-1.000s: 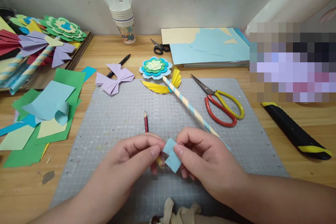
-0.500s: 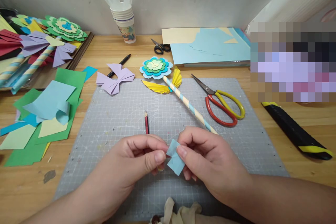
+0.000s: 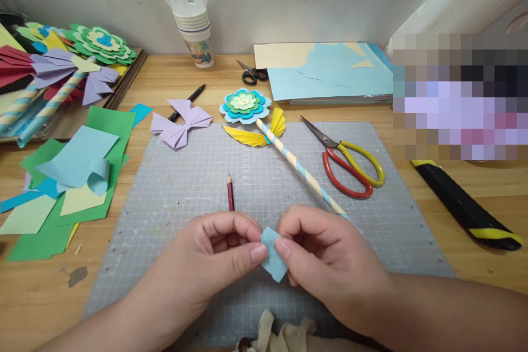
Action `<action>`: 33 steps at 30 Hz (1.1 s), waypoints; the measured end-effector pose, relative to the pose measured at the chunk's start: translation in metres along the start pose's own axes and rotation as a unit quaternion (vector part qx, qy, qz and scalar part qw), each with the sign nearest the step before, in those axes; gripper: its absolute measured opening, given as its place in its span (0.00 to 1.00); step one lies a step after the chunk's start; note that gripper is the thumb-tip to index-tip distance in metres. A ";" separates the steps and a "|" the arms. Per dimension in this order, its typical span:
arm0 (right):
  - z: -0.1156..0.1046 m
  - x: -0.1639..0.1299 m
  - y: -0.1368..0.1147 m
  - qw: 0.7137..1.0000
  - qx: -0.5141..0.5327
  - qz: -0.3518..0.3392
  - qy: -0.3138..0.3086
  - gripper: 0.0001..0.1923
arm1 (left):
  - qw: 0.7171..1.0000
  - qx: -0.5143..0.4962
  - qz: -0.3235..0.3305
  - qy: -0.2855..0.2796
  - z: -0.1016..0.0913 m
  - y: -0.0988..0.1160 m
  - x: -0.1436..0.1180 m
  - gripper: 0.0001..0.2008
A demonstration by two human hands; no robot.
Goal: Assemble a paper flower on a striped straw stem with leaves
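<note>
Between my two hands is a small piece of light blue paper [image 3: 273,257], held above the grey cutting mat [image 3: 165,264]. My left hand [image 3: 225,256] pinches its left edge between thumb and fingers. On the opposite edge, my right hand [image 3: 315,247] grips it the same way, thumb on top. A dark red pencil [image 3: 230,192] lies just beyond my left hand. Past my right hand stretches a blue-and-cream striped paper stick [image 3: 295,164], topped by a layered paper flower [image 3: 245,104] with yellow pleated leaves [image 3: 247,136] beside it.
Scissors with red and yellow handles [image 3: 346,168] lie on the mat's right. A purple folded paper bow [image 3: 181,125] and black pen [image 3: 197,93] are at its upper left. Paper scraps [image 3: 78,154] pile left; paper cups [image 3: 193,38] with clear sticks, small scissors [image 3: 249,74] and a black-yellow cutter [image 3: 462,203] surround it.
The blue paper has turned slightly and moved a little lower, and its notched outline now looks more closed. My left thumb has shifted onto its edge.
</note>
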State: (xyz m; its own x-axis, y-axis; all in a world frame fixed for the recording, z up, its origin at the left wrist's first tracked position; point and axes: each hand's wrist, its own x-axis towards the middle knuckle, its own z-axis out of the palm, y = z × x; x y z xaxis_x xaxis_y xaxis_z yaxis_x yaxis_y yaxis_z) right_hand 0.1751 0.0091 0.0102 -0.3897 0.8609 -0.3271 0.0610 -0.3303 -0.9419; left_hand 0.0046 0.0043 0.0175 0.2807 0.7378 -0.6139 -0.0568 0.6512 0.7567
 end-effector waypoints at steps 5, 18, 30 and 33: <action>-0.001 0.002 -0.001 1.000 0.004 0.004 0.019 0.12 | 1.000 0.012 0.020 0.007 -0.001 -0.001 0.001 0.08; 0.000 0.001 0.001 1.000 -0.008 0.018 0.015 0.12 | 0.999 0.023 0.012 0.025 0.002 0.003 0.002 0.08; 0.000 -0.001 0.002 1.000 -0.017 -0.005 -0.004 0.11 | 0.998 0.049 0.029 0.003 0.001 0.002 0.001 0.08; 0.000 -0.002 0.003 1.000 -0.022 0.011 -0.018 0.12 | 0.996 0.075 0.046 0.019 0.000 0.000 0.001 0.08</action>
State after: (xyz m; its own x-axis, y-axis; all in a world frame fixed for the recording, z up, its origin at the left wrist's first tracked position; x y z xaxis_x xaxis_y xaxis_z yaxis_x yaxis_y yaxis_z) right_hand 0.1764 0.0067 0.0076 -0.4208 0.8387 -0.3458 0.1103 -0.3311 -0.9371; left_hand 0.0045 0.0053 0.0172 0.2452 0.8014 -0.5455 0.0642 0.5480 0.8340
